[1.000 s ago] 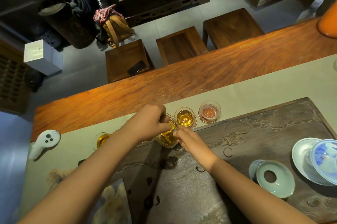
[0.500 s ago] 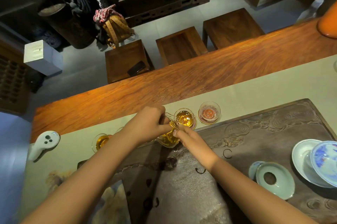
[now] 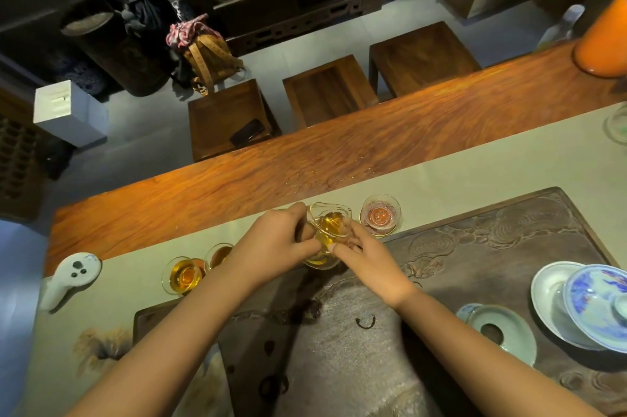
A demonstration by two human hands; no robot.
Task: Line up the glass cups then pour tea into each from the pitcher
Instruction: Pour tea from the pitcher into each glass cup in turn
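Two cups (image 3: 185,275) at my left already hold tea. Both hands, left (image 3: 271,243) and right (image 3: 364,255), pinch the pitcher (image 3: 329,225), tilted over a cup (image 3: 319,259) on the counter (image 3: 458,172). I judge the pour under way; next, the empty cup (image 3: 380,214).

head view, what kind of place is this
Probably a tea room or tea shop: a carved tea tray on a long wooden table, a blue-and-white gaiwan, and three wooden stools across it.
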